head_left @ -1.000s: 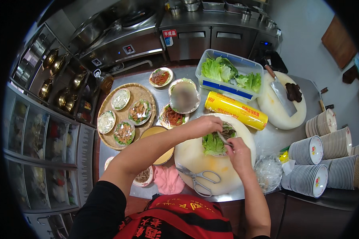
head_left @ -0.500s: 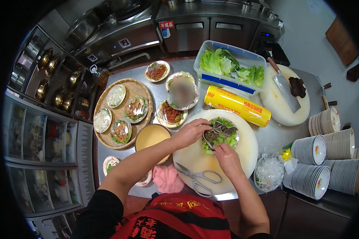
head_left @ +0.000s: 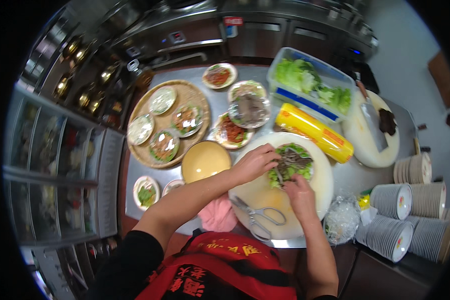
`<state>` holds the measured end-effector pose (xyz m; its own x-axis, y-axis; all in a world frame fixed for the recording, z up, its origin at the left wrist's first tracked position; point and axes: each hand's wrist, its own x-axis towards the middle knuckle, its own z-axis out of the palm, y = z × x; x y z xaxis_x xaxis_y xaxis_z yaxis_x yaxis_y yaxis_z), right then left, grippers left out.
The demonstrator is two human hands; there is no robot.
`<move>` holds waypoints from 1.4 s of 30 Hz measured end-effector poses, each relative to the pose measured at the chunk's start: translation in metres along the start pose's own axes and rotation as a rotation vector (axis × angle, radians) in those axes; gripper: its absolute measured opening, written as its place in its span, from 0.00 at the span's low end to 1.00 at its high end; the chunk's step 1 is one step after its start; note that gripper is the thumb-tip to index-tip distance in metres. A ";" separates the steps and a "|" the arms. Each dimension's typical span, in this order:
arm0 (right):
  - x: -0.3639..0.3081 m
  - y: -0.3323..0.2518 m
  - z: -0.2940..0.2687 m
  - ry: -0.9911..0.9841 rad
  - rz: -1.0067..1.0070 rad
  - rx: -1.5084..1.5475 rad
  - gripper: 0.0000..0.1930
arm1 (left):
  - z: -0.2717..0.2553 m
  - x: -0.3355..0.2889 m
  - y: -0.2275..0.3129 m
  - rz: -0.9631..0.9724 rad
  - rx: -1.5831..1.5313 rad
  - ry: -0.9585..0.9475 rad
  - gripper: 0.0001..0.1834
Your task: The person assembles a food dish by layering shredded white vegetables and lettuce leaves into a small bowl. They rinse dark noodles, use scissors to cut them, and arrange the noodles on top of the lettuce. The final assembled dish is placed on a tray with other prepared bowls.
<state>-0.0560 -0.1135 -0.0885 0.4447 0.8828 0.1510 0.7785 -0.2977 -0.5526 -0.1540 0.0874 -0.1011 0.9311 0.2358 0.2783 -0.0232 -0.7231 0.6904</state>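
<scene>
- Head view: my left hand (head_left: 259,162) and right hand (head_left: 301,195) are at the grey-brown strips (head_left: 296,161); I can't tell whether either pinches any.
- Between them, on the plate (head_left: 312,171), greens (head_left: 275,179) are laid, strips heaped on top; it stands uncovered.

Plated greens (head_left: 274,179) on brd (head_left: 257,193), scissors (head_left: 252,211) front-L
</scene>
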 end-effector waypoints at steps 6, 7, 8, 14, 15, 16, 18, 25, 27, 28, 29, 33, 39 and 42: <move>0.007 -0.062 0.001 0.072 -0.135 0.075 0.08 | -0.121 -0.086 0.007 -0.356 -0.028 0.323 0.09; 0.010 -0.078 0.012 0.027 -0.194 0.118 0.08 | -0.136 -0.113 0.002 -0.456 0.034 0.347 0.08; 0.013 -0.098 0.021 -0.022 -0.263 0.154 0.07 | -0.145 -0.149 -0.002 -0.576 0.097 0.374 0.08; 0.009 -0.188 0.145 -0.400 -0.264 0.307 0.09 | -0.110 -0.306 -0.017 -0.931 0.251 0.318 0.05; 0.011 -0.197 0.169 -0.408 -0.245 0.232 0.10 | -0.103 -0.318 -0.017 -0.935 0.237 0.360 0.05; 0.013 -0.206 0.187 -0.415 -0.225 0.155 0.11 | -0.099 -0.322 -0.018 -0.935 0.230 0.385 0.05; 0.018 -0.228 0.207 -0.448 -0.113 0.032 0.12 | -0.093 -0.331 -0.018 -0.936 0.218 0.446 0.05; 0.016 -0.229 0.233 -0.377 -0.085 -0.038 0.08 | -0.082 -0.328 -0.040 -0.770 0.369 0.348 0.08; 0.014 -0.231 0.222 -0.237 -0.163 0.100 0.07 | -0.086 -0.330 -0.045 -0.756 0.349 0.347 0.07; 0.013 -0.231 0.216 -0.166 -0.201 0.168 0.06 | -0.087 -0.332 -0.047 -0.732 0.314 0.375 0.07; 0.014 -0.232 0.212 -0.167 -0.161 0.247 0.07 | -0.094 -0.330 -0.046 -0.702 0.283 0.398 0.07; 0.021 -0.230 0.190 -0.331 0.100 0.558 0.10 | -0.125 -0.325 -0.031 -0.760 -0.181 0.467 0.05; 0.046 -0.215 0.159 -0.540 0.177 0.920 0.11 | -0.171 -0.297 -0.006 -0.751 -0.446 0.346 0.07; 0.060 -0.212 0.118 -0.561 0.176 0.860 0.11 | -0.186 -0.267 0.012 -0.704 -0.460 0.287 0.07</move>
<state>-0.2470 0.0455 -0.0589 0.0803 0.9598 -0.2691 0.0468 -0.2733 -0.9608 -0.4701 0.1367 -0.0428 0.6591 0.7257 -0.1975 0.3187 -0.0316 0.9473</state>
